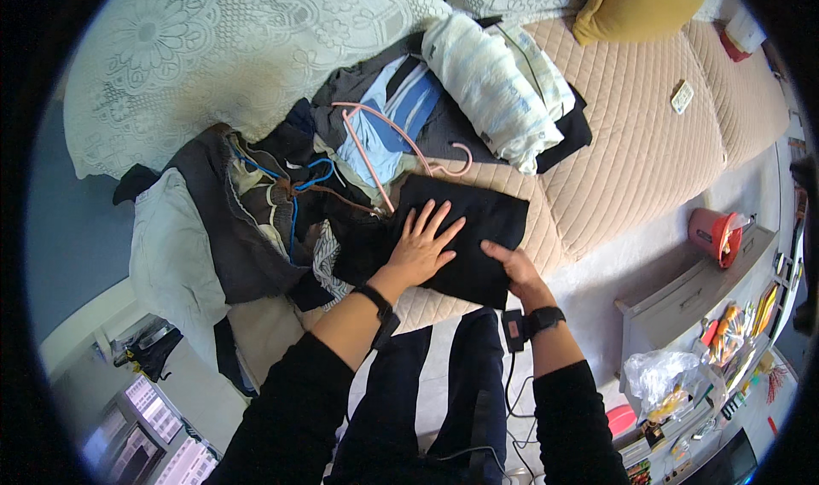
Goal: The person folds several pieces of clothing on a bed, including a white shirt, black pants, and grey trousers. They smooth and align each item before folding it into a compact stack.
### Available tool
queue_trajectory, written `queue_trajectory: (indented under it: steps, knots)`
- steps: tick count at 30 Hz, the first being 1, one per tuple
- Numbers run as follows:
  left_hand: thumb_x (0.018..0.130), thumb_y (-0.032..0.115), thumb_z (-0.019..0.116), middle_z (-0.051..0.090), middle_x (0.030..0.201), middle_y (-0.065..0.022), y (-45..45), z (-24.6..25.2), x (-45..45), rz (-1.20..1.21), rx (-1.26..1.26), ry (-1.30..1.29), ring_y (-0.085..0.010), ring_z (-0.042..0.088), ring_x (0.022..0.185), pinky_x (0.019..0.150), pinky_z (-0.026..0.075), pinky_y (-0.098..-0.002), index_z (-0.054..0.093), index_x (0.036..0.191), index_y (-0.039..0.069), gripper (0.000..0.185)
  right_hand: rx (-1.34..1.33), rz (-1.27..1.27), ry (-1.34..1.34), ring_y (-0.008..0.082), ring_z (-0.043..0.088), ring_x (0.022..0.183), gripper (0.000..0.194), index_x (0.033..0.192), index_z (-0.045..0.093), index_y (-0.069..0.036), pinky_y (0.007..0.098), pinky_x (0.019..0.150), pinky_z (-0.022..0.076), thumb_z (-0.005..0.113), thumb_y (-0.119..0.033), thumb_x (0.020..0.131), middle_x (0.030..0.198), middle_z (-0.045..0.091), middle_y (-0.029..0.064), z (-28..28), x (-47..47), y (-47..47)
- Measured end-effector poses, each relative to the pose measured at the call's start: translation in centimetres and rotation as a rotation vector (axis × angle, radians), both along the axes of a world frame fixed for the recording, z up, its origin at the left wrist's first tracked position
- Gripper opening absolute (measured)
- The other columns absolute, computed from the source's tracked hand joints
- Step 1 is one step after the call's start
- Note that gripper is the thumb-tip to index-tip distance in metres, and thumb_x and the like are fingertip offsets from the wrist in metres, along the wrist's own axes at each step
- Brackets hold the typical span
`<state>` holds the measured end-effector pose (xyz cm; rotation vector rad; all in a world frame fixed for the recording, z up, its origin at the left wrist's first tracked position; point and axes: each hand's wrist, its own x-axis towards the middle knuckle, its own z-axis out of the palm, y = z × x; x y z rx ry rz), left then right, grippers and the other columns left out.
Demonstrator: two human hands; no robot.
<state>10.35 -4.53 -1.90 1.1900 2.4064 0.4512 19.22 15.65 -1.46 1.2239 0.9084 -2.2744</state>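
Note:
A folded black garment (470, 264) lies flat on the edge of the sofa seat before me. My left hand (419, 245) rests palm down on it with the fingers spread. At its right edge my right hand (517, 267) grips the cloth, thumb on top and the other fingers hidden underneath. Just beyond the garment lies a pink clothes hanger (413, 136), its hook pointing right. To the left is a loose heap of clothes with a dark grey garment (217, 229), a blue hanger (313, 181) and a pale grey garment (169, 254).
A rolled white patterned cloth (492, 88) lies on dark clothing at the back. The quilted beige sofa cover (627, 114) carries a small white remote (682, 96) and a mustard cushion (640, 5). On the right stand a red bin (713, 235) and a cluttered cabinet (691, 293). Cables (512, 395) hang near my legs.

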Motion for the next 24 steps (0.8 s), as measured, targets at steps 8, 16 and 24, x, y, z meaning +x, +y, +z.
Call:
queue_trajectory:
  steps: [8,16,24]
  knots:
    - [0.085,0.028,0.060,0.020,0.142,-0.0279,-3.6,5.2,2.9,0.868,0.254,-0.132,-0.0453,0.024,0.128,0.105,0.022,-0.0488,0.016,0.143,0.003,0.077,0.420,0.433,0.367,0.0118,0.054,0.095,0.041,0.115,0.056,-0.005,0.0276,0.087,0.0440,0.069,0.000,0.076,0.102,0.062,0.0017,10.4,-1.9,-3.9]
    - [0.089,0.022,0.054,0.017,0.144,-0.0278,5.0,9.0,-13.7,0.698,0.471,0.195,-0.0449,0.022,0.130,0.107,0.020,-0.0482,0.019,0.144,0.006,0.067,0.582,-0.191,0.606,0.0151,0.056,0.094,0.043,0.115,0.054,0.001,0.0293,0.087,0.0438,0.072,-0.006,0.077,0.106,0.061,0.0053,11.7,-13.9,-0.5]
    - [0.084,0.055,0.052,0.003,0.151,-0.0196,18.3,4.8,-16.9,0.228,-0.003,-0.057,-0.0389,0.000,0.139,0.102,0.020,-0.0644,0.022,0.144,0.030,0.072,0.123,-0.605,0.150,0.0303,0.053,0.111,0.045,0.129,0.043,-0.002,0.0443,0.092,0.0464,0.058,-0.009,0.087,0.123,0.053,0.0149,2.4,-16.9,11.7]
